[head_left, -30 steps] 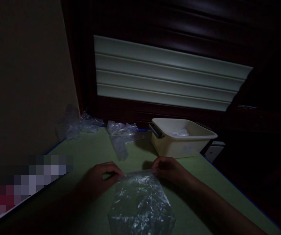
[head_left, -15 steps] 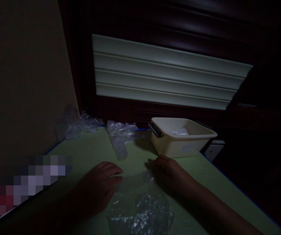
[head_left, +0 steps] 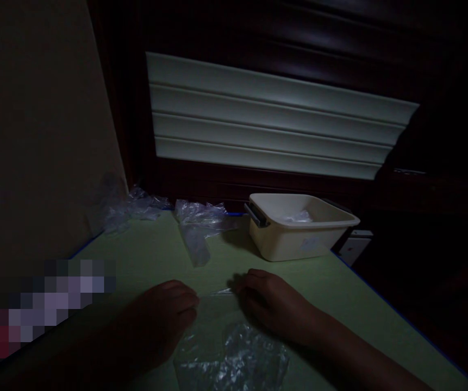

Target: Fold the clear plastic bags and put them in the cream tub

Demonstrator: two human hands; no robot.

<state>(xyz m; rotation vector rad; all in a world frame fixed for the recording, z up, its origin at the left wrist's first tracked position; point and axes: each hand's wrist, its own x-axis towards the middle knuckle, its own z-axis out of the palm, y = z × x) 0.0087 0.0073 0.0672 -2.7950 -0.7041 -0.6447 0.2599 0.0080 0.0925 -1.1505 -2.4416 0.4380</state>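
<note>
A clear plastic bag (head_left: 234,353) lies crinkled on the green table (head_left: 331,282) in front of me, in dim light. My left hand (head_left: 164,315) rests flat on the bag's left top corner, fingers stretched toward the middle. My right hand (head_left: 268,304) lies palm down on the bag's top edge, fingers pointing left, a short gap from the left hand's fingertips. Both hands press the bag's upper edge against the table.
A cream plastic tub (head_left: 299,225) with a dark handle stands at the back right and holds something pale. Crumpled clear bags (head_left: 197,220) and more plastic (head_left: 125,209) lie at the back left by the wall. The table's blue-taped right edge (head_left: 384,301) drops into darkness.
Both hands have lowered the bag's top edge from a raised pinch onto the table. The right hand slid left along that edge toward the left hand.
</note>
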